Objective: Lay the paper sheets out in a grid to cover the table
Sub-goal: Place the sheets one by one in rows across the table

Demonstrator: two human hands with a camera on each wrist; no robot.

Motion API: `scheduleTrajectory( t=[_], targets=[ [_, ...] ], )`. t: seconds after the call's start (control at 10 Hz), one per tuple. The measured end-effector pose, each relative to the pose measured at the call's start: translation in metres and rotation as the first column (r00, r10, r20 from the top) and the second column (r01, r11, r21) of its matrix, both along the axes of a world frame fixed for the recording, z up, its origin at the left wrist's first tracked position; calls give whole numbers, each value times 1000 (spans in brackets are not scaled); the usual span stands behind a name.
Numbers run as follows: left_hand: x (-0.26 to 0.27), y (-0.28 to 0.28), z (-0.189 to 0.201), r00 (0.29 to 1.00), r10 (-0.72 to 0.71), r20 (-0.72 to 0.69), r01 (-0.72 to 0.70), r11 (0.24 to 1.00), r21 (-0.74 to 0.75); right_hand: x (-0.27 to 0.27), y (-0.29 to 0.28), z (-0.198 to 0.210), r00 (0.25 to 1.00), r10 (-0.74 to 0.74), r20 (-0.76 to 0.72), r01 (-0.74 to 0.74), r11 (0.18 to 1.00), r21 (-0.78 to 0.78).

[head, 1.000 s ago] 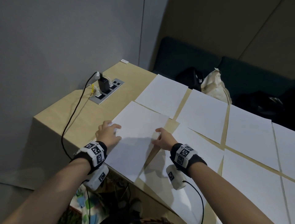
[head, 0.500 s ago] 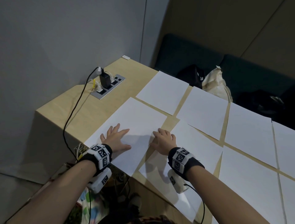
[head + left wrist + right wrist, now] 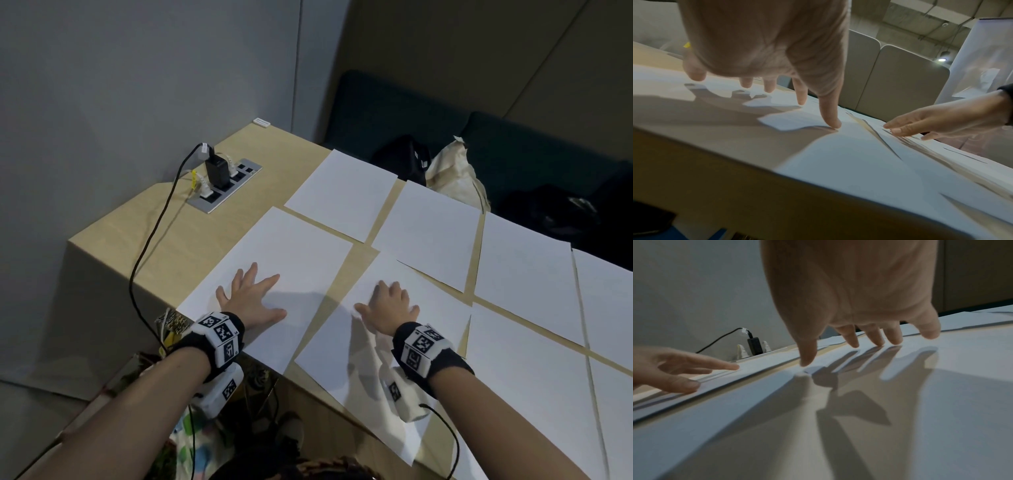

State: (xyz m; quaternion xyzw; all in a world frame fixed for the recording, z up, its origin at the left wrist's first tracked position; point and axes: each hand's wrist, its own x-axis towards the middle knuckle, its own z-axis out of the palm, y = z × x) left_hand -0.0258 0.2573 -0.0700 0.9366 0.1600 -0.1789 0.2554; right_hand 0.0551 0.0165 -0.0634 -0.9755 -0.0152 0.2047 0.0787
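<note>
White paper sheets lie in rows on the light wooden table (image 3: 144, 240). My left hand (image 3: 251, 298) rests flat with spread fingers on the near-left sheet (image 3: 301, 253), which hangs slightly past the table's front edge. My right hand (image 3: 390, 305) lies flat with straight fingers on the sheet beside it (image 3: 428, 308), which is skewed and overlaps its right neighbour (image 3: 534, 373). In the left wrist view the left hand (image 3: 764, 91) has its fingertips on the paper (image 3: 849, 154). The right wrist view has the right hand (image 3: 865, 340) just over its sheet (image 3: 941, 386).
A power strip (image 3: 226, 185) with a black charger and cable sits in the table's far left part. Further sheets (image 3: 342, 192) fill the back row. A dark sofa (image 3: 513, 144) with bags stands behind the table. Bare wood remains at the left end.
Both hands went from pinching the left sheet's edges to lying flat. The sheet slid down onto the table; the right hand moved right onto the neighbouring skewed sheet.
</note>
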Motion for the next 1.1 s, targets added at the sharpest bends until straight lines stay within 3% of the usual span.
scheduleTrajectory(
  t=[0.3, 1.1],
  targets=[
    [1, -12, 1, 999, -19, -28, 18, 1000, -20, -20, -11, -3, 990, 133, -48, -131, 990, 46],
    [3, -20, 7, 999, -20, -43, 19, 1000, -15, -15, -16, 4, 990, 117, -75, -111, 990, 81]
  ],
)
